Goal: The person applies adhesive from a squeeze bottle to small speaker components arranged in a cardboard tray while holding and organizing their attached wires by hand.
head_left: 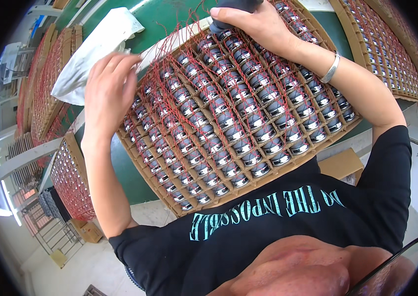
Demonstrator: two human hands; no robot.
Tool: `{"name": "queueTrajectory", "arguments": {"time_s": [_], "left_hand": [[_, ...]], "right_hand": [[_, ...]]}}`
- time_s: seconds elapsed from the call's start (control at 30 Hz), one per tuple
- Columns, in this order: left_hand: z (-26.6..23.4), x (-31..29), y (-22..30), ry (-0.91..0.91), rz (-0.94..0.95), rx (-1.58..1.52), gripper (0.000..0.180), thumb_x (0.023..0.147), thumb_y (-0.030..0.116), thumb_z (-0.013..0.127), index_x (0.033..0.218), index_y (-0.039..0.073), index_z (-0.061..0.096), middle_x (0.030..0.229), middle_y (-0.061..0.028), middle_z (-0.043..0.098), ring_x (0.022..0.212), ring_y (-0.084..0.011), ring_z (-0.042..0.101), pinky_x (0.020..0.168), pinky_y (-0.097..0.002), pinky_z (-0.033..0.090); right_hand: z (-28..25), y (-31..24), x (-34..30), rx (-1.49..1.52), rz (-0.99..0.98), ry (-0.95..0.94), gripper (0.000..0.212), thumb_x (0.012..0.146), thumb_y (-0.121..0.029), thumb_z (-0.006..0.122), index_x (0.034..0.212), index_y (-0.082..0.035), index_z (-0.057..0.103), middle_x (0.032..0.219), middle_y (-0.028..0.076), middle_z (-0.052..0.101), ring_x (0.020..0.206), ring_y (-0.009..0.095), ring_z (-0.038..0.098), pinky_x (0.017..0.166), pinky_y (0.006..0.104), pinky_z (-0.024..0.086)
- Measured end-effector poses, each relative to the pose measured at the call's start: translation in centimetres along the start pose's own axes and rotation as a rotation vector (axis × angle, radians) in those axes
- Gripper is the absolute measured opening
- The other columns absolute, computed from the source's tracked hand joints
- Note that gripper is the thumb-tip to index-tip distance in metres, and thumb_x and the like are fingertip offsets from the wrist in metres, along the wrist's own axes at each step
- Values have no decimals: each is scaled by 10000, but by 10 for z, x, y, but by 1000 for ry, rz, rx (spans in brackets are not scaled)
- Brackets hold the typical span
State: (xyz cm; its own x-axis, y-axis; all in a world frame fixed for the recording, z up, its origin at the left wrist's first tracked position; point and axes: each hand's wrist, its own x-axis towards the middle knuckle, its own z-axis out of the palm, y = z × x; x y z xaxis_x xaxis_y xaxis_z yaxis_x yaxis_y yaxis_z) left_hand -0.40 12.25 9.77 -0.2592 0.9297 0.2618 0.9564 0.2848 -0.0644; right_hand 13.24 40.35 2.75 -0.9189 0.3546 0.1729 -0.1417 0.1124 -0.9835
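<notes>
A large cardboard tray (288, 162) with a grid of compartments lies tilted before me. Dark, round-topped parts with shiny silver bands (242, 146) fill its rows, and thin twisted red wires (172, 52) run from them across the tray. At the far edge my right hand (270, 28) is closed around a dark grey, rounded tool-like object (236, 11); its exact kind is unclear. My left hand (110, 89) hovers over the tray's left edge, beside the red wires, with fingers curled and slightly blurred. What its fingertips hold, if anything, is hidden.
A crumpled white plastic bag (101, 52) lies left of the tray on the green tabletop (169, 20). Another filled tray (384, 54) stands at the far right. More wired trays (71, 180) line the left side. A cardboard box (341, 164) sits near my right side.
</notes>
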Motion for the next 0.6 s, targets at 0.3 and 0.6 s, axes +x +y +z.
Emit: {"name": "queueTrajectory", "arguments": {"time_s": [0.3, 0.6], "left_hand": [[2, -77, -5, 181, -277, -236, 211, 945, -25, 644, 1136, 24, 716, 1113, -117, 726, 1061, -240, 683, 959, -341, 503], [35, 58, 46, -61, 378, -216, 532, 775, -118, 590, 1258, 94, 654, 1251, -101, 675, 1206, -316, 600, 1030, -414, 501]], "right_hand": [[4, 5, 3, 164, -4, 84, 242, 942, -277, 732, 931, -40, 682, 863, 3, 671, 812, 109, 621, 763, 282, 506], [-5, 0, 7, 483, 102, 118, 331, 978, -300, 668, 710, -168, 526, 546, -98, 410, 416, 35, 325, 420, 232, 223]]}}
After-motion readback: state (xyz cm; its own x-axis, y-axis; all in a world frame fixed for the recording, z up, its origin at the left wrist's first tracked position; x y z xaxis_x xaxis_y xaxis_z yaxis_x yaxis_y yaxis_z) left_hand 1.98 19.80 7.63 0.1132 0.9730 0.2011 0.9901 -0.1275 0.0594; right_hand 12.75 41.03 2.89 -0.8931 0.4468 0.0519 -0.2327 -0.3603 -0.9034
